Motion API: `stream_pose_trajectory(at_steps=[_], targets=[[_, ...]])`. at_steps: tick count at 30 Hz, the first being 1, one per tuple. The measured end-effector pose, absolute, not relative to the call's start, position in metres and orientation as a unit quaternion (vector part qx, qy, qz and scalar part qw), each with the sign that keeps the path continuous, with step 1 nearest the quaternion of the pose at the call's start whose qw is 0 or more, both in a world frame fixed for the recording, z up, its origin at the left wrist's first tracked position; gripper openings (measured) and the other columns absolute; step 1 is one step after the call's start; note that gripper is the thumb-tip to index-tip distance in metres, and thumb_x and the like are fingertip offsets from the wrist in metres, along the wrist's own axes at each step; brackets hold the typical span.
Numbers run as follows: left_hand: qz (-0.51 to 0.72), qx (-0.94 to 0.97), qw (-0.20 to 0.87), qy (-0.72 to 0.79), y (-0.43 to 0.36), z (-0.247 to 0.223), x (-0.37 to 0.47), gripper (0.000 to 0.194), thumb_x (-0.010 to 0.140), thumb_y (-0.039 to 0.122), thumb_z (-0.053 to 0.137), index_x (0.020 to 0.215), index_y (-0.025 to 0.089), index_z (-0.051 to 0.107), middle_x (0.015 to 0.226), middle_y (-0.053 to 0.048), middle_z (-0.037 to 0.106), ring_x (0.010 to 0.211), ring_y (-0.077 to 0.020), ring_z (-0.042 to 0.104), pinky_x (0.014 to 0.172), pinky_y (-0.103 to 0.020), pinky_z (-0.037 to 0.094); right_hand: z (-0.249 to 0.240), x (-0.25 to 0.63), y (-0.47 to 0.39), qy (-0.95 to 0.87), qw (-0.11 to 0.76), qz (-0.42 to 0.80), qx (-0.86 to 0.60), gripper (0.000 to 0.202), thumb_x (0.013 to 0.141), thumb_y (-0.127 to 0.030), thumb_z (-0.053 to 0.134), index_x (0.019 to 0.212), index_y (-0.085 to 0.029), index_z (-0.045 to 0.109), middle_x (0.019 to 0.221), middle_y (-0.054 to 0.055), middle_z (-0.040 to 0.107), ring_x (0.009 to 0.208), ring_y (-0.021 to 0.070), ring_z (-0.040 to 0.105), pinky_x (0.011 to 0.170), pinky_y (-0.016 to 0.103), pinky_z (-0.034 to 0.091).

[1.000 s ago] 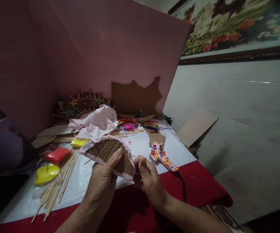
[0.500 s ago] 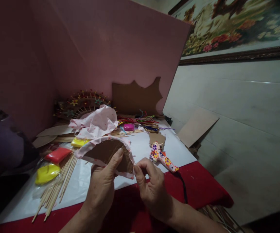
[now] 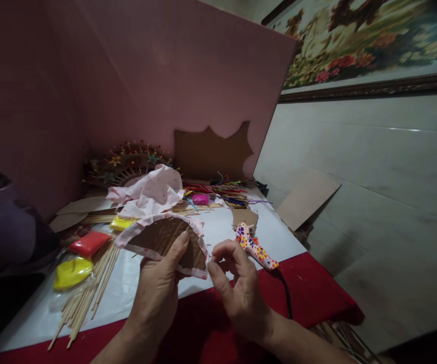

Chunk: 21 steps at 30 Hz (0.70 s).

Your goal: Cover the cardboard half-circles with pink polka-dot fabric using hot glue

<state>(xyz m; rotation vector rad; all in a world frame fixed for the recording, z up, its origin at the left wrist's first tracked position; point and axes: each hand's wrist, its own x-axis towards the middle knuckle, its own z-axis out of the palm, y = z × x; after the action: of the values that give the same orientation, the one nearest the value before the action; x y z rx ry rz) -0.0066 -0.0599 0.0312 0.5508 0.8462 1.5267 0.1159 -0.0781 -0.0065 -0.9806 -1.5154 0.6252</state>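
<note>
My left hand [image 3: 160, 283] grips a curved cardboard piece [image 3: 158, 236] edged with pink patterned fabric, its thumb across the brown face and its fingers hidden behind. Close beside the piece's right corner is my right hand [image 3: 237, 288], thumb and index finger curled with a small gap between them and nothing visible held. A flower-patterned glue gun [image 3: 258, 252] lies just past my right hand, its black cord running over the red cloth. Crumpled pink fabric [image 3: 152, 189] rests behind the cardboard piece.
On the left are wooden sticks [image 3: 102, 275], a red packet [image 3: 89, 244] and a yellow packet [image 3: 73, 273]. A decorated arch [image 3: 131, 161], a cut cardboard sheet [image 3: 211, 151], scissors [image 3: 236, 200] and coloured strands [image 3: 218, 188] lie at the back. A white sheet [image 3: 279, 235] covers red cloth [image 3: 324, 288].
The fingertips of my right hand have come away from the fabric edge and parted slightly. My left hand still grips the piece, which has shifted slightly left.
</note>
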Motion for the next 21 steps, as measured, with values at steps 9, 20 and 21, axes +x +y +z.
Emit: stream_pose_trajectory(at_steps=[9,20,21], targets=[[0.664,0.252,0.605,0.361,-0.0602,0.0346,-0.0073,0.025,0.060,0.017,0.078,0.085,0.016,0.071,0.073,0.002,0.071,0.060,-0.0097,0.066,0.052,-0.013,0.054,-0.0102,0.1160,-0.0780,-0.673,0.544,0.207,-0.457,0.018,0.088,-0.020,0.044,0.072,-0.018,0.050,0.062,-0.002,0.048,0.054,0.0109,0.045,0.051,0.024,0.037],[0.664,0.281,0.589,0.365,-0.0598,0.0256,-0.0071,0.022,0.061,0.022,0.079,0.081,0.015,0.072,0.075,0.000,0.072,0.062,-0.0113,0.065,0.059,-0.020,0.057,-0.0104,0.1153,-0.0767,-0.697,0.562,0.088,-0.435,0.011,0.084,-0.013,0.048,0.075,-0.019,0.049,0.067,-0.001,0.049,0.058,0.0114,0.046,0.054,0.025,0.038],[0.663,0.283,0.588,0.366,-0.0596,0.0256,-0.0071,0.023,0.061,0.022,0.079,0.082,0.015,0.072,0.076,-0.001,0.072,0.062,-0.0117,0.065,0.058,-0.020,0.057,-0.0097,0.1156,-0.0766,-0.685,0.567,0.104,-0.445,0.012,0.086,-0.015,0.046,0.075,-0.019,0.049,0.065,-0.002,0.048,0.057,0.0110,0.045,0.053,0.024,0.038]])
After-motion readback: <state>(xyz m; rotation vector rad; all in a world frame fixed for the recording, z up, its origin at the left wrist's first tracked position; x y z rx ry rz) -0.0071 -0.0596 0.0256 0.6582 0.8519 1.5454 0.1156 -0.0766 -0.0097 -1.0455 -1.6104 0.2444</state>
